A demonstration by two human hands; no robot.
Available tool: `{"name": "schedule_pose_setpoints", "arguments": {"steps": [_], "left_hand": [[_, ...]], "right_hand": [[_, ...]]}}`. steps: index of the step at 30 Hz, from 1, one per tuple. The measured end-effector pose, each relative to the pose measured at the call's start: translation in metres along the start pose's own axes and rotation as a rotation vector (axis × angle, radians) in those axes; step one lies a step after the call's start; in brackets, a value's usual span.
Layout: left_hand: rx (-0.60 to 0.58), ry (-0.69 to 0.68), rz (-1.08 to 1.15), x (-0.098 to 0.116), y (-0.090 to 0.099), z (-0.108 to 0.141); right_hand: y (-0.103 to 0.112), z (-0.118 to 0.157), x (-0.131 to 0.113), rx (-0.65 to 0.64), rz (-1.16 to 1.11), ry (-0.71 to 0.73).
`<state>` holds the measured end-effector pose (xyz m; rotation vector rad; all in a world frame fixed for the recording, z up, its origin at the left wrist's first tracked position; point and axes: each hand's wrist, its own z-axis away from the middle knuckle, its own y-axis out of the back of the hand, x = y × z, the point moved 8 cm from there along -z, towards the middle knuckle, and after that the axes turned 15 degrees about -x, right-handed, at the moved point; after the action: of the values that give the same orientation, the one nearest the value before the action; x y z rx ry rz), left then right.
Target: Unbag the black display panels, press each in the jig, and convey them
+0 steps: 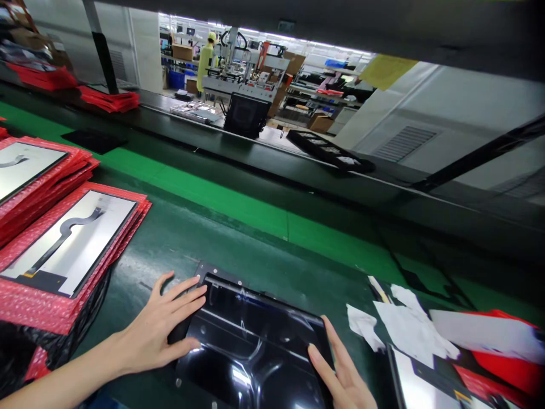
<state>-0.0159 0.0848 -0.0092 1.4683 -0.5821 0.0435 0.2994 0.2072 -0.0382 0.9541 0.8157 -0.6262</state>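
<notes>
A glossy black screen panel (255, 352) lies in front of me on a black plate with small metal dots, whose left corner (208, 268) shows. My left hand (155, 324) is open, fingers spread, its fingertips resting on the panel's left edge. On the right side, my right hand (340, 369) grips the panel's edge, with the thumb on top and a finger along the outside. Light reflects off the panel's surface. Its near edge is cut off by the frame.
To the left, red bubble-wrap pouches (38, 307) are stacked with a silver display panel (80, 238) on top. White wipes (404, 324) lie at right, beside another display panel (419, 386). A green strip (255, 207) runs behind the work mat. Further back are machines and a person in yellow (205, 62).
</notes>
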Motion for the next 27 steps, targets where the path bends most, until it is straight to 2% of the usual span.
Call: {"name": "schedule_pose_setpoints", "arguments": {"steps": [4, 8, 11, 18, 23, 27], "left_hand": [[-0.02, 0.027, 0.084, -0.004, 0.0, -0.001], [0.04, 0.156, 0.268, -0.019, 0.006, 0.002], [0.018, 0.19, 0.36, -0.025, 0.002, 0.003], [-0.071, 0.088, 0.241, -0.012, -0.007, 0.003], [-0.162, 0.085, 0.207, -0.009, -0.013, 0.003], [-0.206, 0.056, 0.166, -0.005, -0.009, 0.003]], "right_hand": [[-0.002, 0.003, -0.005, 0.02, -0.068, -0.04], [-0.002, 0.006, -0.018, 0.067, -0.106, -0.072], [-0.003, 0.009, -0.023, 0.096, -0.137, -0.075], [-0.01, 0.022, -0.033, 0.142, -0.112, -0.065], [-0.009, 0.03, -0.037, 0.194, -0.131, -0.032], [-0.008, 0.031, -0.028, 0.204, -0.17, -0.099]]}}
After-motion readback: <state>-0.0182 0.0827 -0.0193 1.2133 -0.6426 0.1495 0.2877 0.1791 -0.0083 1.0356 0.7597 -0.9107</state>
